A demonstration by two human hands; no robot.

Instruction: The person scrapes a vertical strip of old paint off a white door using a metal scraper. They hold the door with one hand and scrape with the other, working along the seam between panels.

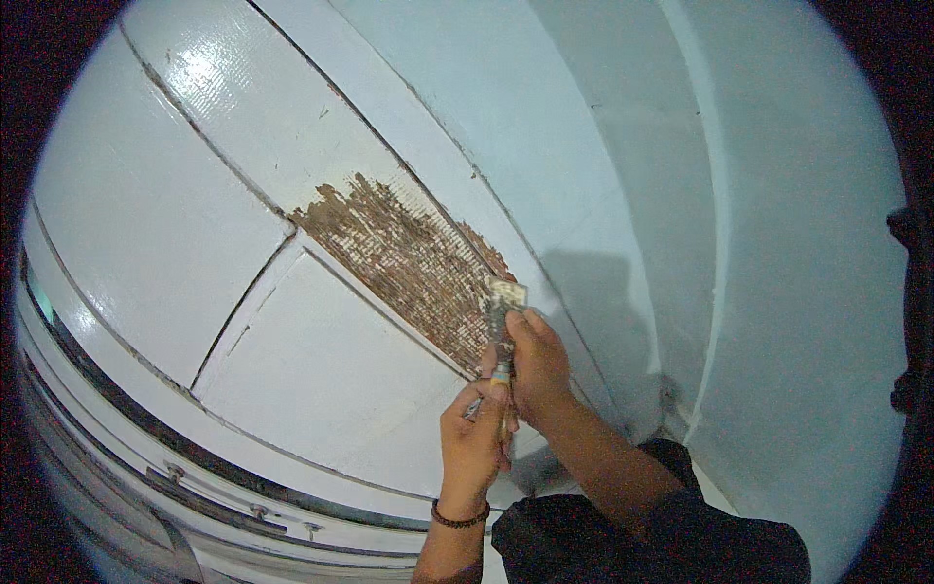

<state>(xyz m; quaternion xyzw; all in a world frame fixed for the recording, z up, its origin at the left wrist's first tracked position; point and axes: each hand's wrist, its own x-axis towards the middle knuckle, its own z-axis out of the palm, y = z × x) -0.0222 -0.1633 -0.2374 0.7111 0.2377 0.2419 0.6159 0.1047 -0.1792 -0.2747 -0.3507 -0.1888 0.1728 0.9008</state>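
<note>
A scraper with a broad flat blade (pixel 508 293) and a partly yellow handle is held by both of my hands. My left hand (pixel 471 427) is wrapped around the handle, and a dark beaded bracelet circles that wrist. Higher up, my right hand (pixel 540 358) grips the tool near its blade, with fingers close behind the blade's flat end. The blade is at the right edge of a rough bare patch (pixel 408 263) on a white-painted panel (pixel 343 336). Brown and whitish ridged material shows in that patch, with jagged paint edges around it. The lower handle is partly hidden by my fingers.
Dark grooves (pixel 244 306) divide the white panel into sections. A pale bluish wall (pixel 795 292) adjoins on the right, with a light vertical strip (pixel 719 219). At lower left is a dark bar (pixel 211 504) with metal fittings. Dark clothing (pixel 642 540) covers the bottom right.
</note>
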